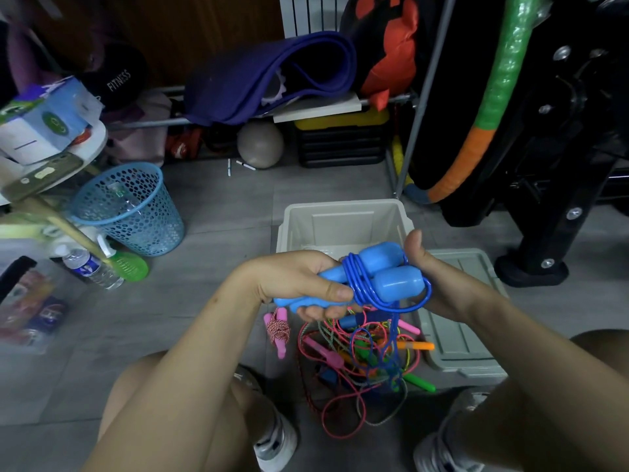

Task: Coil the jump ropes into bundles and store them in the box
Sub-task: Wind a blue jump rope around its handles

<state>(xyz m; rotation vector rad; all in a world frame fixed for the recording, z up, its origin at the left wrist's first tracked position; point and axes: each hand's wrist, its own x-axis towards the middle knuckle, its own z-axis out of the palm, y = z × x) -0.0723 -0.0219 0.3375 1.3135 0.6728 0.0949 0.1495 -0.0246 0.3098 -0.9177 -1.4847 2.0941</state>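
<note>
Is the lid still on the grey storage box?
No, the box stands open and its lid lies flat on the floor to its right.

- Dim, even indoor light is seen throughout; no single source can be made out.
- Soft glare is caught on the glossy blue handles (391,270) and on the green hoop (507,66).
- The corners are darkened, and straight lines are bent by the wide lens.
- The left edge is smeared and out of focus.
- Only faint, diffuse shadows are cast on the floor (221,206).
</note>
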